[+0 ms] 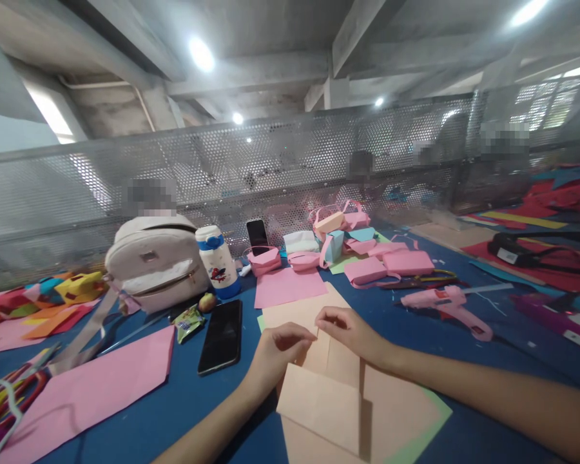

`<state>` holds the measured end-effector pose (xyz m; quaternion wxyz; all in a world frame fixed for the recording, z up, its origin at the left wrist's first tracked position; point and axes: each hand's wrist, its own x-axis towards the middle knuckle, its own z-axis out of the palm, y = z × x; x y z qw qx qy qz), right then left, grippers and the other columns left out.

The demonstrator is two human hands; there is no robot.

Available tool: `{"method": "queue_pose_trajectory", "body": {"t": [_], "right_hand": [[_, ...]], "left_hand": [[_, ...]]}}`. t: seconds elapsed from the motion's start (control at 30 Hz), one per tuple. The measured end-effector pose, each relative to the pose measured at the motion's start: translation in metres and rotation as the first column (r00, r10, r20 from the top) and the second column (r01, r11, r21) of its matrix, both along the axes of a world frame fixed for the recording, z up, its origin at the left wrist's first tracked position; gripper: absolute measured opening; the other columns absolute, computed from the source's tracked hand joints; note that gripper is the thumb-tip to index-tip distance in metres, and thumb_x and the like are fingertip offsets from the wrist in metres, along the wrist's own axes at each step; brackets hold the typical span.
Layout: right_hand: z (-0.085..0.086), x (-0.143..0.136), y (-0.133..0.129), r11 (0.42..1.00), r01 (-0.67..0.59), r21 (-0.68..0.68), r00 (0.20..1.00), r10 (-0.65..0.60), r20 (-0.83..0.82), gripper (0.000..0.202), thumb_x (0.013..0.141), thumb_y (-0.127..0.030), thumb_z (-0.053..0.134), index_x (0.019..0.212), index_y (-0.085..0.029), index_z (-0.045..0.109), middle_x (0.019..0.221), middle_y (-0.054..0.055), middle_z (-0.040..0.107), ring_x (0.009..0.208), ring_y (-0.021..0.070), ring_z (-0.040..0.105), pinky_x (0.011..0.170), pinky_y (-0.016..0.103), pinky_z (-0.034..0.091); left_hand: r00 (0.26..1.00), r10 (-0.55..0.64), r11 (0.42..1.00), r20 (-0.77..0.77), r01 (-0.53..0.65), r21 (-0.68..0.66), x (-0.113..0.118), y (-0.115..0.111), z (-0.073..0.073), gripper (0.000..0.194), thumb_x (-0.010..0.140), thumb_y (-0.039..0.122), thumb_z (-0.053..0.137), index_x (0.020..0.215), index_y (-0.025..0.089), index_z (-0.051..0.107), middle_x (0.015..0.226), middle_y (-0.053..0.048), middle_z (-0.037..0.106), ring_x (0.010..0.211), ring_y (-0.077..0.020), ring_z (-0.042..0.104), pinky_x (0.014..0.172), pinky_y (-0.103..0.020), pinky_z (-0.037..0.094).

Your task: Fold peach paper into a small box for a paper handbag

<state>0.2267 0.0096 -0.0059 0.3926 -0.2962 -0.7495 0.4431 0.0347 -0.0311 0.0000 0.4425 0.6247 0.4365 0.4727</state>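
Folded peach paper [321, 403]: on counter [192, 401], six o'clock in view. Left hand [278, 351] and right hand [354, 332]: each grip pinched on its far end. Pink glue gun [447, 306] at the paper's two o'clock.

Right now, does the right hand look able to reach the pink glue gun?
Probably yes: the pink glue gun lies to the right of the right hand, with nothing visibly blocking. Its grip seems closed on the peach paper, so it would likely let go first.
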Motion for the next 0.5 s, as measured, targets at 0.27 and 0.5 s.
{"method": "queue_pose_trajectory", "body": {"t": [0.27,0.5], "right_hand": [[-0.0024,-0.0025,-0.0009,0.999,-0.012,-0.034,0.999,0.014,0.045,0.017,0.084,-0.029,0.058,0.074,-0.016,0.06,0.069,-0.002,0.054,0.065,0.0133,0.044,0.061,0.025,0.032],[0.0021,-0.0027,-0.005,1.0,-0.014,-0.026,0.999,0.015,0.042,0.019,0.085,-0.031,0.058,0.073,-0.016,0.057,0.068,-0.002,0.051,0.065,0.0135,0.043,0.06,0.025,0.031]], "left_hand": [[0.996,0.029,0.986,0.083,-0.014,-0.169,0.0071,0.0008,0.0032,0.033,0.063,0.042,0.079,0.07,0.016,0.062,0.052,0.004,0.056,0.043,-0.0075,0.044,0.043,-0.018,0.033],[1.0,-0.014,0.972,-0.014,0.01,-0.236,0.0026,0.0045,0.0021,0.04,0.064,0.05,0.074,0.06,0.013,0.061,0.043,0.005,0.047,0.038,-0.0073,0.04,0.041,-0.019,0.032]]}}
